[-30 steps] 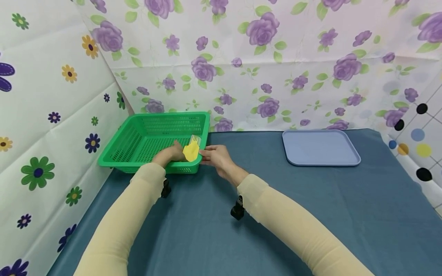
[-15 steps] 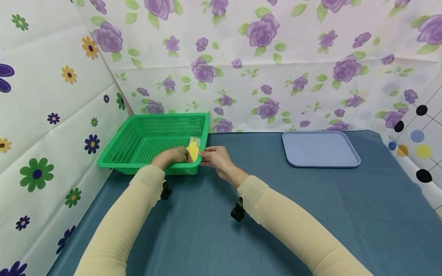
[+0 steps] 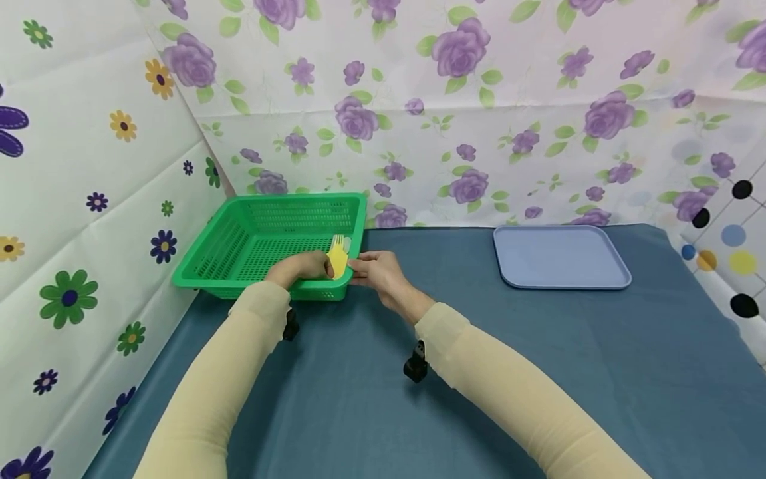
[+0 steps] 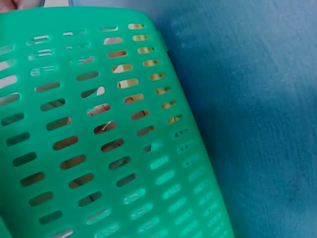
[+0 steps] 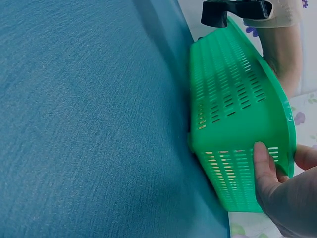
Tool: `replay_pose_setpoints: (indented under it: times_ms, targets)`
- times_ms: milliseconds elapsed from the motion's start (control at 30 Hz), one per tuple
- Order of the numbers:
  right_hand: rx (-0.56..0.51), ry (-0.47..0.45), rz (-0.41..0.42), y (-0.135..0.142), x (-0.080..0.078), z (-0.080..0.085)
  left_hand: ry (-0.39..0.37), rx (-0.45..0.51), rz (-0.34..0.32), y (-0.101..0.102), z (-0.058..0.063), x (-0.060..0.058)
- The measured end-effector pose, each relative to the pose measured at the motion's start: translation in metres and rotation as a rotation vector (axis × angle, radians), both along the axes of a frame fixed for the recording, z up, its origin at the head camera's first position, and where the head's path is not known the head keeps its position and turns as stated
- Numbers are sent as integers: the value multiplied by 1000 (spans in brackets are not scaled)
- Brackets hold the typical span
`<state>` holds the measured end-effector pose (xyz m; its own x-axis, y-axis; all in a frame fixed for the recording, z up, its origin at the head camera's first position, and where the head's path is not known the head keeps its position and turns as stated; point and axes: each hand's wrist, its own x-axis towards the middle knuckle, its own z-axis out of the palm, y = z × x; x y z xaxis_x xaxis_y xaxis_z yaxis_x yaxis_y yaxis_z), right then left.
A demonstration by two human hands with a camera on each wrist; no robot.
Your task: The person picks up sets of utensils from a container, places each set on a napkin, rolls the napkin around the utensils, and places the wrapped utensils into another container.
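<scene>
A green slotted basket stands on the table at the left. Inside it, my left hand reaches down over the near side, fingers curled at the edge of a yellow piece in the right corner. Pale fork tines show just above that piece, with a whitish rounded end beside them. Through the basket slots the left wrist view shows bits of fingers and yellow. My right hand grips the basket's right rim; in the right wrist view its thumb presses the outer wall.
A pale blue-grey tray lies at the back right of the blue-covered table. Flowered sheets hang behind and at the left. A black wrist camera sits under the right cuff.
My left hand has curled its fingers over toward the yellow piece, whose visible shape has narrowed and shifted slightly right. The right hand keeps its hold on the rim.
</scene>
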<state>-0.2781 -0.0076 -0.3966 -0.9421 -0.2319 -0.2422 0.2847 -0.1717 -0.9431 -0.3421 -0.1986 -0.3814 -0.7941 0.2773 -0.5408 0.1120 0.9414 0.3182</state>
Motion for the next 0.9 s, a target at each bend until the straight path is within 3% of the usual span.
replay_pose_setpoints:
  times_ms: [333, 667, 900]
  targets:
    - [9, -4, 0, 0, 0, 1, -27, 33, -53, -9, -8, -8]
    - [4, 8, 1, 0, 0, 0, -24, 57, -96, -7, -8, -9]
    - [4, 7, 9, 0, 0, 1, -79, 170, -75, -20, -7, -9]
